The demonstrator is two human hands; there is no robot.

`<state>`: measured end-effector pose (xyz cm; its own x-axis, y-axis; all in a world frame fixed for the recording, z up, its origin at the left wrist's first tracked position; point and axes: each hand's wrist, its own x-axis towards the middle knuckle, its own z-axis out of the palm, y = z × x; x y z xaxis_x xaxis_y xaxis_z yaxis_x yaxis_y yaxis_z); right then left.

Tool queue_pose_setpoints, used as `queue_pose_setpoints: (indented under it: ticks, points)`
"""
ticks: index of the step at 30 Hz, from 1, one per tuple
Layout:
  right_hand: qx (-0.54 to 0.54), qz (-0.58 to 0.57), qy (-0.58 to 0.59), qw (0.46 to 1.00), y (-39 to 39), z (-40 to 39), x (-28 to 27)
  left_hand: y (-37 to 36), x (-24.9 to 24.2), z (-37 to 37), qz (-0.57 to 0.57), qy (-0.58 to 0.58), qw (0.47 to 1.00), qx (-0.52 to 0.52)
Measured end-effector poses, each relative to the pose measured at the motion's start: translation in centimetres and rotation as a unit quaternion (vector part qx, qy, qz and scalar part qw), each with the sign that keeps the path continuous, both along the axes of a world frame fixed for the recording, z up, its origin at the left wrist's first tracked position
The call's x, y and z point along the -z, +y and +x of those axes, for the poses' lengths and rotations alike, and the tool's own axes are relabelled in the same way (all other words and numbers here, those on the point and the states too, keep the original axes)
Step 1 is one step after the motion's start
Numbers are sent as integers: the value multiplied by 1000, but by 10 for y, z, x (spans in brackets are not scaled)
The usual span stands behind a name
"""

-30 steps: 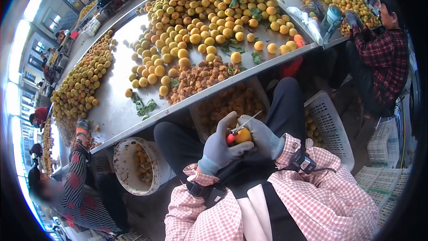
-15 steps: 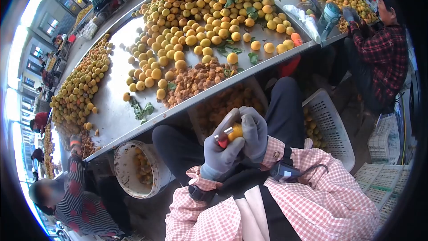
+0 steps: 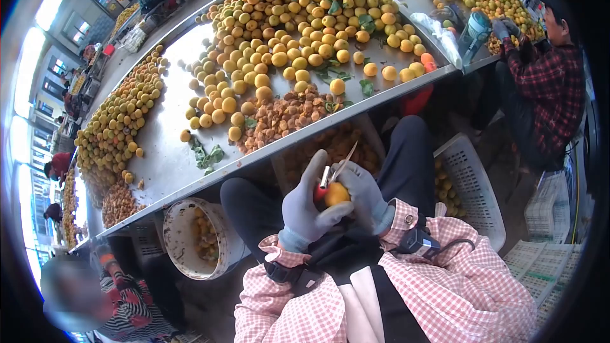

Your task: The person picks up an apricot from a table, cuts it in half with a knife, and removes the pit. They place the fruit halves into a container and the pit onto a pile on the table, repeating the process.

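Observation:
My left hand [image 3: 306, 209], in a grey glove, closes around a yellow apricot [image 3: 337, 195] in front of my lap. Against its fingers, beside the fruit, sits a small red piece with a shiny metal end [image 3: 325, 176]; its kind I cannot tell. My right hand [image 3: 362, 194], gloved as well, is closed at the apricot's other side. From its fingers a small knife's thin pointed blade [image 3: 345, 160] sticks up, the handle hidden in the glove. Beneath both hands is a crate [image 3: 279, 178] of split brownish-orange fruit.
Ahead stands a metal table [image 3: 166, 176] heaped with apricots [image 3: 305, 16] and pitted pieces [image 3: 286, 117]. A white bucket [image 3: 175, 241] holding fruit is at left, a white crate [image 3: 486, 200] at right. One co-worker [image 3: 546, 82] sits at right, another [image 3: 121, 298] at lower left.
My hands have turned around the apricot and moved slightly apart. The blade now shows above my right hand. The lower-left co-worker's arm has come down from the table.

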<state>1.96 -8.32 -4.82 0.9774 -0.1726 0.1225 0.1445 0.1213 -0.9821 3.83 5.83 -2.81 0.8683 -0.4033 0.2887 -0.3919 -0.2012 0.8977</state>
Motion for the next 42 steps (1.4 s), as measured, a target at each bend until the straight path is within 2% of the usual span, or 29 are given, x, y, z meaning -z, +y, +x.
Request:
queue_pose_setpoints:
  ticks: [1,2,3,4,5,9,12,13,14,15,17,18,19,20,22,23,24,25,27,30,31,33,34,35,36,37,38,39,42]
  points:
    - [30,-276,-147,949,-1,-3,1,-1,0,-1,-1,1,1000,3]
    - [32,-278,-147,949,1,-6,0,-2,0,-3,-15,25,999,29]
    - [40,-95,-67,992,8,-9,-3,-3,-1,-3,-29,48,997,54]
    - [46,93,14,994,14,-11,-5,-4,1,-2,-30,47,997,56]
    - [49,278,97,954,18,-13,-6,-5,3,-3,-32,38,998,49]
    - [71,264,27,961,19,-14,-10,-16,3,-10,-88,29,996,-19]
    - [39,214,12,976,8,-8,-15,-13,-4,-5,-51,-26,998,-1]
    - [41,-28,-106,993,-1,-2,-7,-10,-11,-5,-50,-25,998,-2]
    - [39,-268,-218,938,-6,2,-2,-6,-22,-5,52,-55,997,12]
    - [39,-267,-218,938,-7,0,-3,-3,-28,-3,153,-84,984,27]
    - [-4,-282,-182,942,-8,-5,-8,-4,-27,0,154,-103,982,36]
    - [-4,-282,-183,942,-3,-9,-11,-5,-20,0,80,-85,992,40]
    - [17,-54,-68,996,6,-13,-14,-7,-15,0,7,-66,997,45]
    - [36,177,52,982,12,-15,-18,-9,-12,-2,7,-68,997,46]
    - [36,203,3,978,10,-17,-34,-14,-7,-10,-124,79,988,50]
    - [35,230,-46,971,9,-16,-39,-19,-6,-16,-125,78,988,49]
    - [45,162,-93,981,5,-12,-38,-25,-9,-23,-193,132,972,35]
    - [45,164,-94,981,4,-10,-36,-28,-13,-26,-258,185,948,22]
    - [64,87,-164,981,1,-8,-29,-29,-14,-26,-277,198,939,42]
    - [84,55,-185,978,0,-2,-24,-33,-18,-22,-357,297,884,58]
    - [82,55,-187,977,1,0,-20,-34,-17,-21,-357,294,885,58]
    - [103,97,-58,988,3,3,-16,-35,-9,-18,-394,375,838,33]
    - [103,98,-59,988,3,3,-20,-29,-9,-16,-300,352,887,9]
    - [53,177,6,983,1,1,-27,-23,-8,-14,-300,351,887,9]
    - [3,253,72,965,0,-1,-32,-18,-8,-11,-209,238,948,18]
    - [3,253,73,965,1,-2,-30,-15,-10,-10,-113,118,986,27]
    - [0,300,110,948,3,-4,-28,-13,-13,-5,-67,53,996,19]
    - [-3,345,146,927,4,-6,-26,-13,-13,-5,-67,53,996,20]
    - [18,293,49,955,7,-7,-28,-16,-13,-3,-61,-9,997,39]
